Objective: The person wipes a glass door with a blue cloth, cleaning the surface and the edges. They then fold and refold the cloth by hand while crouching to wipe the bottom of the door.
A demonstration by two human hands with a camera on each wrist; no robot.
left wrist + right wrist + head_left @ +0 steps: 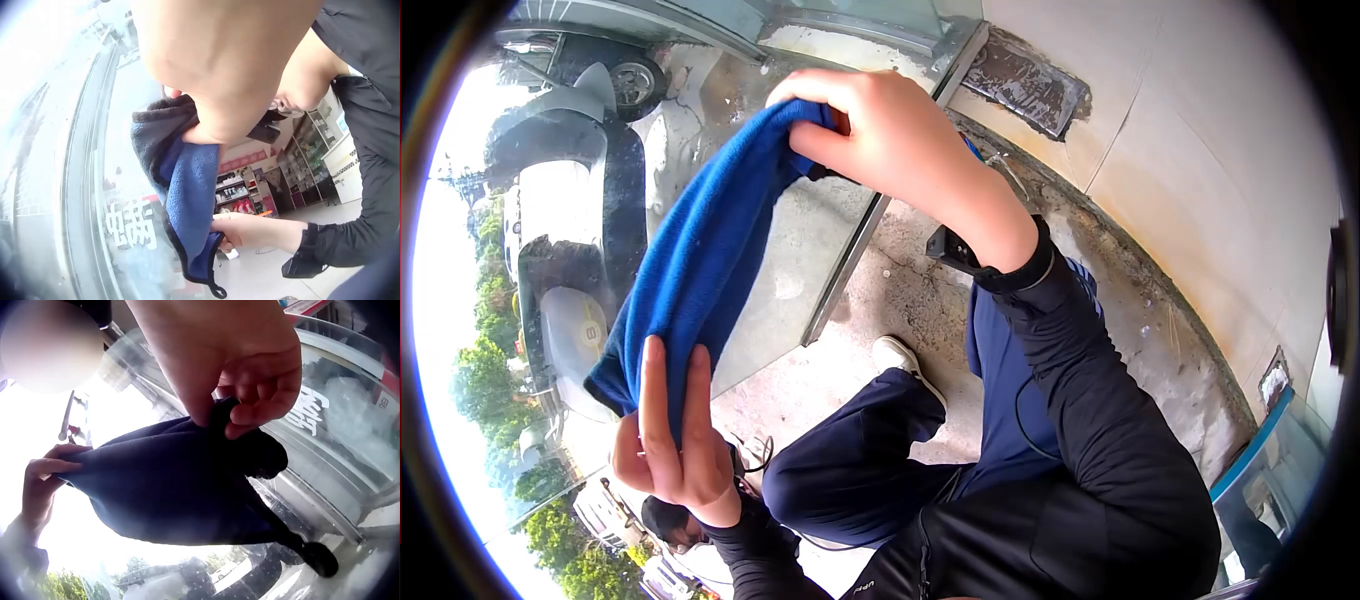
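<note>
A blue cloth [700, 240] with dark edging is stretched between the two hands, in front of a glass pane. At its upper end, the right hand [890, 135] pinches it between thumb and fingers. The left hand [675, 450] grips the lower end, two fingers lying along the cloth. In the left wrist view the cloth [190, 187] hangs folded, its black underside partly showing, with a small loop at one corner. The right wrist view shows the cloth [175, 487] dark against the light, the right hand [244, 369] above and the left hand [47, 481] at its far end.
The glass pane [800, 270] has a metal edge; a scooter [570, 200] shows through it. A pale wall [1190, 130] curves along the right. One shoe [897, 358] rests on the stained floor. White lettering [131, 226] marks the glass, and stocked shelves [234, 192] stand indoors.
</note>
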